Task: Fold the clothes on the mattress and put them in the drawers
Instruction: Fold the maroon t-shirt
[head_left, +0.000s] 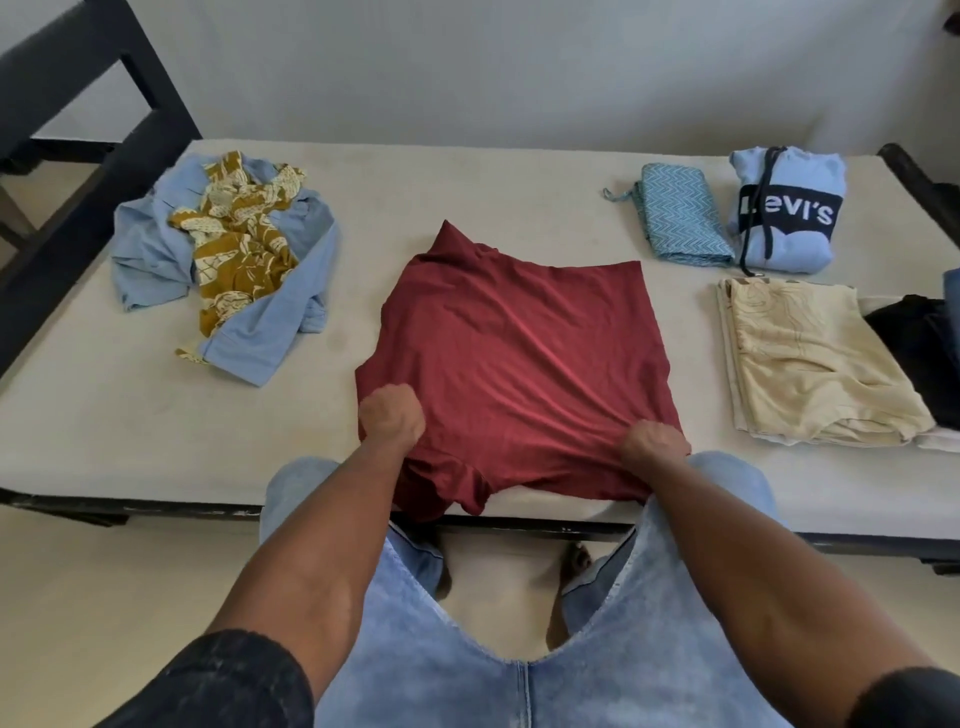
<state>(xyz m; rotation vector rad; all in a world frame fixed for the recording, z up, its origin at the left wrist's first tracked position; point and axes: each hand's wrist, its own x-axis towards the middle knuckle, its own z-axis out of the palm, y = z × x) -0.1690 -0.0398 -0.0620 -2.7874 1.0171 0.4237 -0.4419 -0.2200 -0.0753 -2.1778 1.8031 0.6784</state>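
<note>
A dark red shirt (519, 358) lies spread on the pale mattress (130, 415), its near end hanging a little over the front edge. My left hand (392, 415) grips the shirt's near left side with curled fingers. My right hand (653, 446) grips its near right side the same way. An unfolded heap sits at the far left: a light blue shirt (275, 322) with a mustard and cream patterned garment (236, 249) on top of it. No drawers are in view.
Folded pieces lie at the right: a teal zigzag cloth (680, 218), a light blue Levi's hoodie (787, 208), a beige garment (810, 358) and a black one (919, 338). A dark bed frame (93, 171) rises at the left. A wall stands behind the mattress.
</note>
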